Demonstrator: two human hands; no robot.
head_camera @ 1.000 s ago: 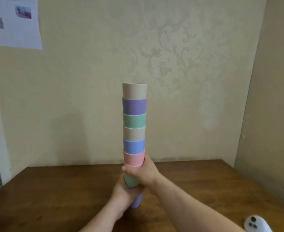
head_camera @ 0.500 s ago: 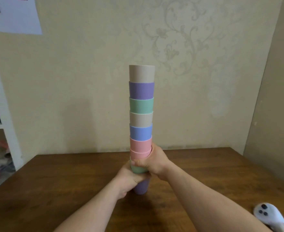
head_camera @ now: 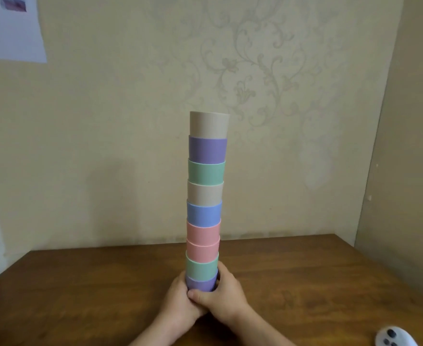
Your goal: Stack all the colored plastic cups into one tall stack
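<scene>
The cup stack (head_camera: 205, 203) stands upright near the middle of the wooden worktop (head_camera: 80, 283), with its base set on or just above the surface; contact cannot be confirmed because both hands cover it. From the top of the stack downward, the visible bands are beige, purple, green, beige, blue, pink, pink, green and purple. The left hand (head_camera: 178, 300) wraps the near left side of the stack's base, and the right hand (head_camera: 224, 294) wraps the near right side, its thumb lying over the left hand's fingers. Each grip is clamped on the bottom purple cup (head_camera: 201, 283); neither hand is open. No loose cups are visible around the stack, so the task is judged complete or nearly so. Handling judgement: the cups appear to be thin, rigid plastic, light in weight, with smooth walls that may slide under a weak hold. The nested column is tall relative to its base and therefore likely top-heavy; a sideways push high up would tip it readily. Take hold low, around the bottom one or two cups, with both hands opposed, as shown. Release slowly and evenly on both sides. To the right of the stack, at the near edge of the worktop, lies a white controller (head_camera: 394, 339), well apart from it. A paper sheet (head_camera: 10, 28) hangs on the wall up and left of the stack.
</scene>
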